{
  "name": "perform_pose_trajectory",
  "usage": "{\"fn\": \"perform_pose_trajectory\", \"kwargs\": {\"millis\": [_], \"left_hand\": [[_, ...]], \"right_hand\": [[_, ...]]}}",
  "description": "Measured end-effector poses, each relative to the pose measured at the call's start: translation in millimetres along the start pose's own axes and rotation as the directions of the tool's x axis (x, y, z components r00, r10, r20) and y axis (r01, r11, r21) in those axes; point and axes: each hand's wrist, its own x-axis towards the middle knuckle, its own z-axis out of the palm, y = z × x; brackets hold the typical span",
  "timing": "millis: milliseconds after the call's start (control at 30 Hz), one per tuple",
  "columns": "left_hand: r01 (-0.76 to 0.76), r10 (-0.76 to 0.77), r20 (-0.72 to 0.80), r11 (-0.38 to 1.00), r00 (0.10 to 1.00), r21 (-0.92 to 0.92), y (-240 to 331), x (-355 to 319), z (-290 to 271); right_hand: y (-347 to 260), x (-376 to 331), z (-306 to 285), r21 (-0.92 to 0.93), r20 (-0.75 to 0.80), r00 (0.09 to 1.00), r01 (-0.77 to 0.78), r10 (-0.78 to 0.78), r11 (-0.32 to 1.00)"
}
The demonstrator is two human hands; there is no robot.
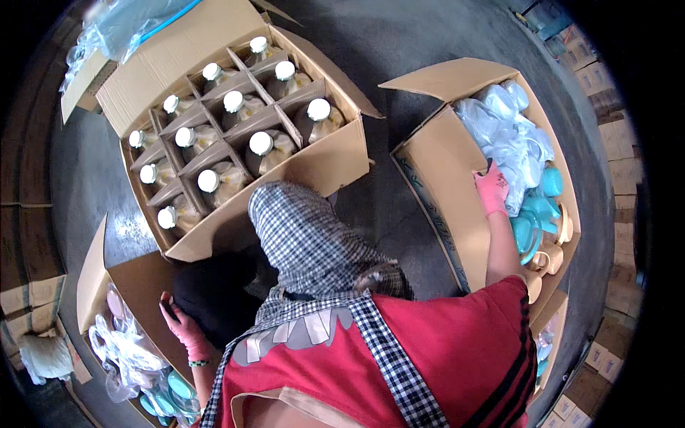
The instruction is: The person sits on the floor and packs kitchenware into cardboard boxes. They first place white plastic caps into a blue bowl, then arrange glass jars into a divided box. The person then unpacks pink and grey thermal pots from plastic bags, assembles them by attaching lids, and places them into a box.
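Note:
My left hand (183,329), in a pink glove with dark fingertips, lies open against my black-clad knee (214,296), beside the lower left carton. My right hand (492,187), in a matching glove, reaches to the right carton (446,203). It rests by the inner edge of the folded flap, against clear plastic bags (524,153); its fingers look spread, with nothing seen held. Turquoise plastic jugs (531,225) and peach-coloured handled cups (548,257) lie in that carton just below the hand.
Ahead stands an open carton (285,178) with cardboard dividers and several white-capped clear bottles (262,144). The lower left carton (135,274) holds bagged items and turquoise plasticware (168,396). Plastic film (118,32) lies at the upper left. Stacked boxes (621,171) line the right side.

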Motion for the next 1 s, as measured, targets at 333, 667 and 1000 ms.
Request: {"fn": "perform_pose_trajectory", "kwargs": {"millis": [333,667,1000], "left_hand": [[0.032,-0.039,0.051,0.991,0.998,0.127,17.6,32.6,3.9],[0.091,-0.069,0.143,0.983,0.987,-0.157,27.7,34.8,37.9],[-0.156,0.106,0.285,0.975,0.953,0.158,64.0,51.6,86.5]], "right_hand": [[-70.1,99.4,-0.7,0.066,-0.256,0.954,0.178,-0.156,0.982],[-128.3,81.5,6.1,0.110,-0.379,0.878,0.357,-0.292,0.928],[-124.6,-44.4,2.0,0.119,-0.279,0.814,0.555,-0.509,0.823]]}}
